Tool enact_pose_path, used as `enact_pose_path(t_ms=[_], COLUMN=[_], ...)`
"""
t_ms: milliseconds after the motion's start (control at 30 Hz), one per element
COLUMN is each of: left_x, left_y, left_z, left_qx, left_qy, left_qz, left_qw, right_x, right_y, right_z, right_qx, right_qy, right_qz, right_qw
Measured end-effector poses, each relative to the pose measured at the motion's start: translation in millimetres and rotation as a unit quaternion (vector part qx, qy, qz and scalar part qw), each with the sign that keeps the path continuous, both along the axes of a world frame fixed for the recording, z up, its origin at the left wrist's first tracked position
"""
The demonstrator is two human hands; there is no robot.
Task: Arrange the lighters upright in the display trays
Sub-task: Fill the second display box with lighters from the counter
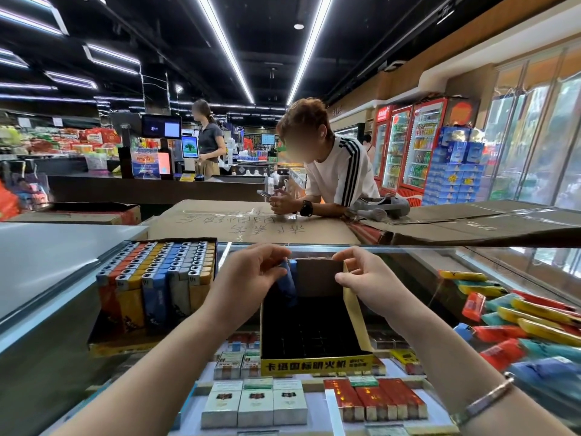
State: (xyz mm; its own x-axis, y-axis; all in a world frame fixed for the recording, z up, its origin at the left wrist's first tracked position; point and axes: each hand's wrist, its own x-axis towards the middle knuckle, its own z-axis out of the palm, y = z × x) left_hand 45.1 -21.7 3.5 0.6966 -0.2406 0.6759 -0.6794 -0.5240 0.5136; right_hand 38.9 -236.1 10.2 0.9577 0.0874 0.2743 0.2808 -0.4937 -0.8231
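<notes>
Left hand (251, 272) pinching blue lighter (288, 283) upright at back-left corner of open tray (356, 313) on glass surface (440, 269). Right hand (361, 275) pinching tray's right wall. Full tray (157, 284) just left; loose lighters (518, 322) heaped right.

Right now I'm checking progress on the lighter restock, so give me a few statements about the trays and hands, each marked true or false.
1. The left hand holds blue lighters at the back left corner of the middle tray. True.
2. The middle tray is already full. False: apart from those blue lighters, its grid is empty.
3. The left tray is packed with upright lighters. True.
4. The loose lighters lie left of the trays. False: they lie to the right.
5. The right hand holds a red lighter. False: it pinches the tray's right wall.
</notes>
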Motion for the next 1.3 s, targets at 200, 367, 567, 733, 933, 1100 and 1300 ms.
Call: enact_pose_path(t_ms=[200,367,567,733,933,1100,1300], left_x=[-1.2,-0.2,-2.3,-0.7,1.5,3.4,3.8], left_y=[-10.7,-10.0,-13.7,-12.4,-11.9,-11.0,-8.3], left_z=[-0.1,0.7,0.5,1.5,-3.0,-3.6,-3.6], left_qx=[0.078,0.109,0.146,0.158,0.073,0.085,0.105], left_qy=[-0.089,-0.105,-0.112,-0.116,-0.072,-0.082,-0.107], left_qz=[0.044,0.043,0.016,0.033,0.040,0.039,0.034], left_qw=[0.992,0.987,0.983,0.980,0.994,0.992,0.988], right_x=[1.0,1.0,1.6,1.7,1.7,0.7,-0.1], right_y=[-0.8,-1.2,-1.9,-1.8,-2.2,-0.9,-1.2], right_z=[-0.3,-0.4,0.4,-0.2,-0.9,-0.6,0.4], right_qx=[-0.002,-0.004,-0.006,-0.009,-0.013,-0.026,-0.021], right_qy=[0.000,-0.006,0.002,0.004,0.000,-0.009,-0.002], right_qz=[0.001,-0.005,0.002,0.004,0.000,-0.009,-0.003], right_qw=[1.000,1.000,1.000,1.000,1.000,1.000,1.000])
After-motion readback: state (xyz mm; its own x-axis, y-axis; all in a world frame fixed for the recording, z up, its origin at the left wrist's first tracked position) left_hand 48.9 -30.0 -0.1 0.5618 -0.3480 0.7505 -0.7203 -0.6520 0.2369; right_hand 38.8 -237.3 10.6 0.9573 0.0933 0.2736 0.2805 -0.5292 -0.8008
